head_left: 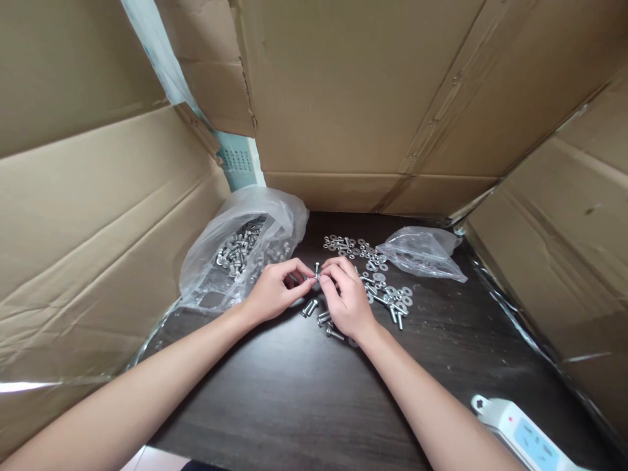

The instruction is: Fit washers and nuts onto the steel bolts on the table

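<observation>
A small metal bolt (317, 269) stands upright between the fingertips of both my hands, above the dark table. My left hand (283, 286) pinches it from the left with thumb and forefinger. From the right, the fingers of my right hand (345, 291) close on its lower part; any nut or washer there is too small to make out. Just below my hands lie a few bolts (310, 308), and more bolts (335, 334) rest under my right hand, partly hidden by it. Loose washers (405, 299), nuts and bolts spread out to the right of my right hand.
An open clear plastic bag (294, 208) full of bolts (236, 252) sits at the left back. A second, crumpled plastic bag (426, 246) lies at the right back. Cardboard walls (353, 91) enclose the table (275, 399). A white power strip (505, 418) is at the front right.
</observation>
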Tool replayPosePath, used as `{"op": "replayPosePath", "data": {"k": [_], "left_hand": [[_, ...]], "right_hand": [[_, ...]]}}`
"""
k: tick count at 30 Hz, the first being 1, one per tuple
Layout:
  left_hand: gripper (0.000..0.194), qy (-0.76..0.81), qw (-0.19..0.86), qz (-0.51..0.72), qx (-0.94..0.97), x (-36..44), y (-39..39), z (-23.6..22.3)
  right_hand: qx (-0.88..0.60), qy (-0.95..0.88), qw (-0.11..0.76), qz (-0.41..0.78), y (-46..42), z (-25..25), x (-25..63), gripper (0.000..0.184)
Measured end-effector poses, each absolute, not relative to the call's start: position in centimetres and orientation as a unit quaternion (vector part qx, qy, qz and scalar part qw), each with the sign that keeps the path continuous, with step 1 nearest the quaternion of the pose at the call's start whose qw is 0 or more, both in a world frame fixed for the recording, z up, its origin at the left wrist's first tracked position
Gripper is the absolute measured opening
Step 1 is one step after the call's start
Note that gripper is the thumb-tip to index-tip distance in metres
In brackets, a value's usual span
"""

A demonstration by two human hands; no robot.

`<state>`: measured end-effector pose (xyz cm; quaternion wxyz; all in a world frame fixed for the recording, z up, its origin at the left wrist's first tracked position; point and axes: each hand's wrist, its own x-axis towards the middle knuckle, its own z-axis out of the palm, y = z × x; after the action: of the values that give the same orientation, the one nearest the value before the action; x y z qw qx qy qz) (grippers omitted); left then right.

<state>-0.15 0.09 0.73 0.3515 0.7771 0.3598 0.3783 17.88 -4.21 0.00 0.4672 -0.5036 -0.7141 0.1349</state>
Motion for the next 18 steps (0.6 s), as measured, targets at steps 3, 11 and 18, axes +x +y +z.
{"op": "replayPosePath", "data": {"k": [3,11,18], "left_hand": [[0.013,0.351,0.354,0.368,0.785,-0.13,0.01,0.8],[0.014,0.381,0.356,0.382,0.763,-0.04,0.1,0.75],[0.015,0.382,0.37,0.389,0.752,-0.07,0.27,0.52]], "right_hand": [[-0.503,-0.713,0.469,0.136,-4.22,0.11,17.85,0.017],[-0.46,-0.718,0.508,0.121,-4.59,0.16,17.86,0.016],[-0.492,-0.698,0.509,0.107,-4.3,-0.2,17.76,0.03]]}}
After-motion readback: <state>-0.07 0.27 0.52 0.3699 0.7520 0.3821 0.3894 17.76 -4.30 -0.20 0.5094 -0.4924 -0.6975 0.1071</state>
